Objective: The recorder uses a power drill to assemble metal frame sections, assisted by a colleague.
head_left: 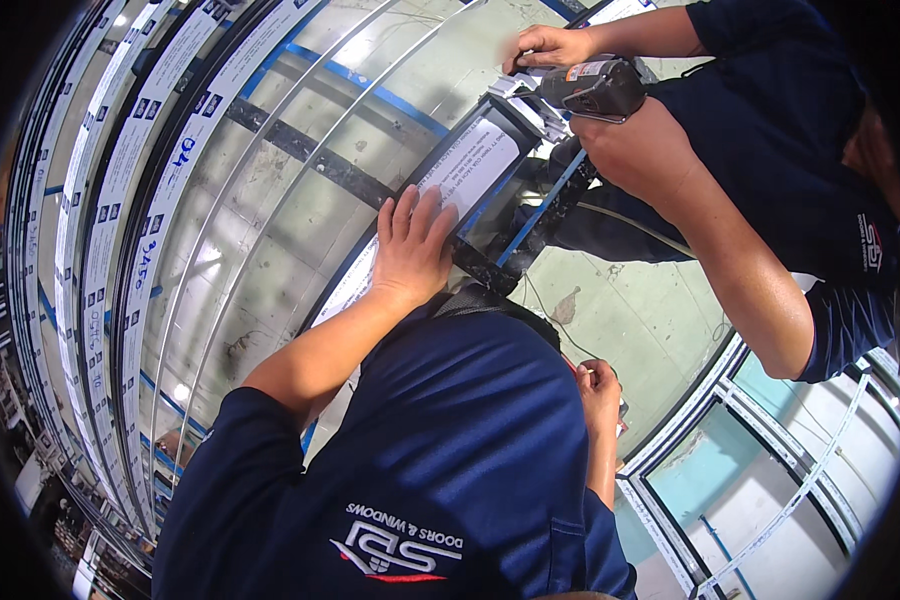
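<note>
My left hand (410, 245) rests with fingers spread on a long window-frame profile (485, 155) covered in white printed film. By my right hip, my right hand (598, 395) is closed, thumb and fingers drawn together. A bit of red shows at its fingertips and something small and dark below it, too little to name. At the profile's far end, a co-worker's hand (635, 150) grips a dark power drill (595, 90). The co-worker's other hand (550, 45) touches the frame end beside the drill.
Several long film-wrapped profiles (185, 160) stand in rows on the left, with thin pale rods (270, 215) beside them. Dark and blue support bars (540, 215) run under the work. At lower right stand assembled window frames (710, 480). A cable (635, 220) hangs near the co-worker's legs.
</note>
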`<action>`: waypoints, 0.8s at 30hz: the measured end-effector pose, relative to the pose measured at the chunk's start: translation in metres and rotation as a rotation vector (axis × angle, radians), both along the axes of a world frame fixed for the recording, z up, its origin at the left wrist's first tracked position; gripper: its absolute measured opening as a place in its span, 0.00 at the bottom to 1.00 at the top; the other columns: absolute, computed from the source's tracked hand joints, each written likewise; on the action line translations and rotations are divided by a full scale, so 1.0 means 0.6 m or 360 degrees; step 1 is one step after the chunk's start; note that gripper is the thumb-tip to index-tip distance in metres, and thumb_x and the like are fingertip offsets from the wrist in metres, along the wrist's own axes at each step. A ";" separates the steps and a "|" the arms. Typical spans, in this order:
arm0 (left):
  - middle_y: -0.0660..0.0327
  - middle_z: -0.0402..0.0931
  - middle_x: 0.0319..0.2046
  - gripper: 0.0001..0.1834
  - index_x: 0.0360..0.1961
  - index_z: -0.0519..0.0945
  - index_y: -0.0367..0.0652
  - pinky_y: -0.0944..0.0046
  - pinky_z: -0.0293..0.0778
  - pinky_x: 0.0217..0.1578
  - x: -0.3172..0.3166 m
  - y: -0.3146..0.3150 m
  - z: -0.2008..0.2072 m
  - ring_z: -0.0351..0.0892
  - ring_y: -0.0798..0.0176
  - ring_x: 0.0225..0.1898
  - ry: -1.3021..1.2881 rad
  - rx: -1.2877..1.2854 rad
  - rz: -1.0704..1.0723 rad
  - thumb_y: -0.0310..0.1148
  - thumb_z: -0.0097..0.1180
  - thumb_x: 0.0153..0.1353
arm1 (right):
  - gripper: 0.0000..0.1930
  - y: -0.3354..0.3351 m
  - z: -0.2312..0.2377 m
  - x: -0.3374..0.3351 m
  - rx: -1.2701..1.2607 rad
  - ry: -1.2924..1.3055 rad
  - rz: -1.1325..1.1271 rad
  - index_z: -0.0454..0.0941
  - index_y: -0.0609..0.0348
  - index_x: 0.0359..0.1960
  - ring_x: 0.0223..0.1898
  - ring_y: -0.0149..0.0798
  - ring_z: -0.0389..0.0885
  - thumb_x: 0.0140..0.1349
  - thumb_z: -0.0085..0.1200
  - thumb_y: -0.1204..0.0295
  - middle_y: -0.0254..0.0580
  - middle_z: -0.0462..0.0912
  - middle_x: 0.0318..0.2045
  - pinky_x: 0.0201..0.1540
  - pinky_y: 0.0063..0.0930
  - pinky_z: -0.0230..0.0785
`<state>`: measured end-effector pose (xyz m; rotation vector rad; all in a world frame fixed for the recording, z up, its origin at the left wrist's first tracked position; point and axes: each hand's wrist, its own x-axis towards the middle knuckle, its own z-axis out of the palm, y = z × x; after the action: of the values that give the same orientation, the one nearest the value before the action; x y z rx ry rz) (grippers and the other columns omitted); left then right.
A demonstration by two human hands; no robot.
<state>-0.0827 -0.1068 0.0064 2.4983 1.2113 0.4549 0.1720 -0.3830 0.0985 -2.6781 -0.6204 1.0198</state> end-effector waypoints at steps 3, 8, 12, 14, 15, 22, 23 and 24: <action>0.52 0.64 0.71 0.35 0.66 0.73 0.52 0.32 0.50 0.74 0.005 0.003 0.006 0.56 0.39 0.75 -0.0033 -0.0004 -0.0032 0.34 0.67 0.55 | 0.11 -0.004 -0.005 0.004 0.0026 0.0016 -0.0025 0.82 0.65 0.46 0.23 0.32 0.75 0.73 0.61 0.68 0.40 0.81 0.22 0.30 0.32 0.69; 0.51 0.62 0.73 0.38 0.68 0.71 0.52 0.31 0.48 0.75 0.006 0.001 0.000 0.53 0.37 0.77 0.0077 0.0011 0.0004 0.35 0.68 0.54 | 0.10 -0.005 -0.011 0.004 0.0138 0.0031 -0.0059 0.81 0.66 0.46 0.27 0.32 0.81 0.73 0.61 0.69 0.44 0.85 0.26 0.34 0.31 0.74; 0.50 0.60 0.74 0.38 0.69 0.70 0.52 0.29 0.47 0.74 0.006 0.000 -0.007 0.52 0.36 0.77 0.0072 0.0027 -0.0009 0.37 0.68 0.55 | 0.09 -0.029 -0.025 -0.001 0.0224 0.0130 -0.0232 0.81 0.66 0.45 0.27 0.32 0.80 0.73 0.60 0.71 0.42 0.85 0.27 0.34 0.30 0.73; 0.49 0.59 0.74 0.39 0.69 0.70 0.52 0.29 0.47 0.74 0.006 0.001 -0.007 0.52 0.35 0.77 0.0103 0.0036 -0.0038 0.37 0.68 0.55 | 0.08 -0.050 -0.037 -0.013 0.0281 0.0116 -0.0290 0.81 0.64 0.44 0.26 0.31 0.78 0.73 0.60 0.70 0.41 0.83 0.25 0.32 0.30 0.72; 0.49 0.59 0.74 0.39 0.70 0.69 0.52 0.29 0.47 0.74 0.008 0.001 -0.007 0.51 0.35 0.77 0.0111 0.0038 -0.0044 0.38 0.68 0.56 | 0.08 -0.062 -0.047 -0.017 0.0276 0.0077 -0.0291 0.81 0.63 0.44 0.25 0.31 0.77 0.73 0.60 0.70 0.40 0.82 0.24 0.32 0.31 0.71; 0.47 0.58 0.75 0.40 0.70 0.68 0.50 0.29 0.46 0.74 0.008 0.001 -0.007 0.50 0.33 0.77 0.0170 0.0035 -0.0065 0.38 0.68 0.55 | 0.09 -0.098 -0.077 -0.029 0.0218 0.0089 -0.0287 0.79 0.61 0.43 0.21 0.35 0.71 0.72 0.61 0.68 0.42 0.76 0.19 0.29 0.36 0.67; 0.47 0.57 0.75 0.40 0.70 0.68 0.50 0.29 0.46 0.74 0.009 0.002 -0.006 0.49 0.33 0.77 0.0170 0.0033 -0.0067 0.38 0.68 0.55 | 0.09 -0.100 -0.080 -0.028 0.0241 0.0082 -0.0298 0.79 0.61 0.43 0.21 0.35 0.70 0.72 0.61 0.68 0.43 0.76 0.19 0.29 0.36 0.67; 0.47 0.57 0.75 0.41 0.71 0.67 0.50 0.29 0.46 0.75 0.008 0.001 -0.006 0.49 0.33 0.78 0.0171 0.0030 -0.0066 0.38 0.68 0.55 | 0.09 -0.098 -0.081 -0.028 0.0243 0.0089 -0.0301 0.79 0.61 0.43 0.21 0.35 0.70 0.72 0.61 0.68 0.43 0.76 0.19 0.29 0.36 0.67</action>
<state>-0.0776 -0.1062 0.0027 2.5884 1.1968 0.3265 0.1555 -0.4417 0.0499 -2.5104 -0.4070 0.9516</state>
